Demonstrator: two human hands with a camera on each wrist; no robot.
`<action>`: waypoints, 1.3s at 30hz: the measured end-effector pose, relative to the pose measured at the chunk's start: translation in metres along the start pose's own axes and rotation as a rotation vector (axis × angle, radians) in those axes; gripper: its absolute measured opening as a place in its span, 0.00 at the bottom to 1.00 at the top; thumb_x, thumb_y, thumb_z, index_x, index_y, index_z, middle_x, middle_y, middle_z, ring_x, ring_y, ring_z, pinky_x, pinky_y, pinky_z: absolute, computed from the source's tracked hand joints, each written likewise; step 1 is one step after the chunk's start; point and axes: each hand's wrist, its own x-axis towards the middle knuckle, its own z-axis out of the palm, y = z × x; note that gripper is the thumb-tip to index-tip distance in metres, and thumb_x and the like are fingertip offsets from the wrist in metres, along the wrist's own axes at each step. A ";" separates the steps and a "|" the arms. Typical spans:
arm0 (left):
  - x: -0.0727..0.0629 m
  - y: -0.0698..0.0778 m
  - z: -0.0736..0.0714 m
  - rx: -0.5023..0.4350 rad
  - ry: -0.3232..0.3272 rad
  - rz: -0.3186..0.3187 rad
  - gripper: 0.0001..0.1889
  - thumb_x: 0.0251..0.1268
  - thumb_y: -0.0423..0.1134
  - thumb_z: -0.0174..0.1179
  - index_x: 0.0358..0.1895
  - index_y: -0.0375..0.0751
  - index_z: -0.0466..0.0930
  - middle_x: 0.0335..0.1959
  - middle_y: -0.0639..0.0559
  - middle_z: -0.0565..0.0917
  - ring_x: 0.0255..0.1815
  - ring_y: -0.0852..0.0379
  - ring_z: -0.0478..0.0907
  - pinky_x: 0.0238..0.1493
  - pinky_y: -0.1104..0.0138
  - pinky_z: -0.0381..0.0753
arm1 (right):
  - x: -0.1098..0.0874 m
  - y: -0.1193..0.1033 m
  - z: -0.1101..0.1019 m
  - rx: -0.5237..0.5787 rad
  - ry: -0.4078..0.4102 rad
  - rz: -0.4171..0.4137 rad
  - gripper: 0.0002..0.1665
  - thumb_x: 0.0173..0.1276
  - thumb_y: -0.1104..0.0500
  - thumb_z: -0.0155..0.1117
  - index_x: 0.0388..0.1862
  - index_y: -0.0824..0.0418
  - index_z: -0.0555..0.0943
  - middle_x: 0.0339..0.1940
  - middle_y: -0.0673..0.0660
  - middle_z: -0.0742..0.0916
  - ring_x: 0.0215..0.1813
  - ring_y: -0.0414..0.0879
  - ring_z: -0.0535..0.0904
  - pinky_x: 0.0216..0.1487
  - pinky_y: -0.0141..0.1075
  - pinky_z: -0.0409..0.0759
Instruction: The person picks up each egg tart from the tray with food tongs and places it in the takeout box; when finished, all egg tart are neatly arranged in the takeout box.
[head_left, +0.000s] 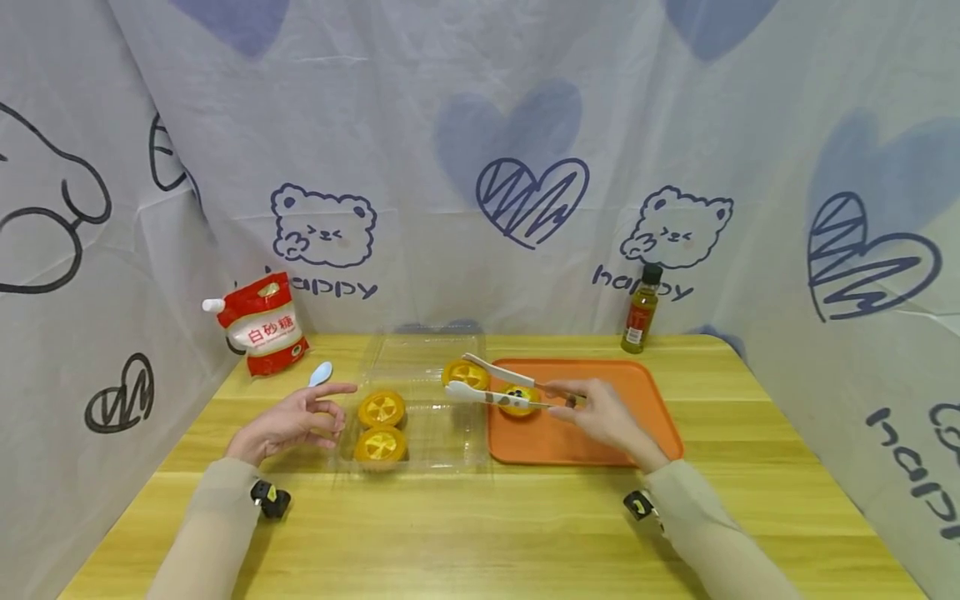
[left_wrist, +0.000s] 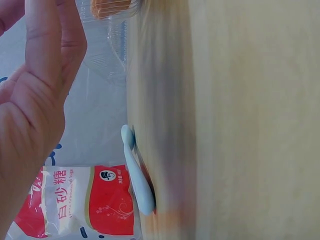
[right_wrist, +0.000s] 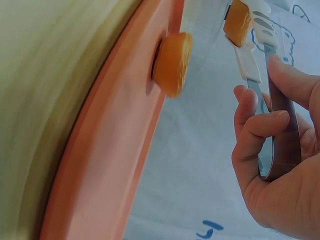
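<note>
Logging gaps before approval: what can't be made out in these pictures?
Bottle label, head view: print too small to read.
Tray tart, head view: topping partly covered by the tongs.
Spoon, head view: near end hidden by the left hand.
Box tart, left wrist view: cut off by the top edge.
Held tart, right wrist view: cut off likewise.

right hand (head_left: 602, 414) grips tongs (head_left: 487, 397), a tart (head_left: 468, 376) between their tips; left hand (head_left: 300, 422) beside two tarts (head_left: 381, 409) in a clear box (head_left: 442, 435).

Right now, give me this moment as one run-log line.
Right hand: holds tongs | Tongs: held tart between tips | Left hand: empty, beside plastic box | Box: two tarts | Tray: one tart
</note>
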 end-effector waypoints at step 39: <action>0.001 0.001 0.001 0.006 -0.013 0.006 0.40 0.65 0.26 0.58 0.76 0.35 0.47 0.40 0.47 0.78 0.35 0.56 0.80 0.41 0.61 0.87 | 0.027 -0.044 0.040 -0.157 -0.097 -0.036 0.24 0.63 0.55 0.71 0.58 0.55 0.83 0.50 0.55 0.88 0.26 0.40 0.74 0.28 0.33 0.72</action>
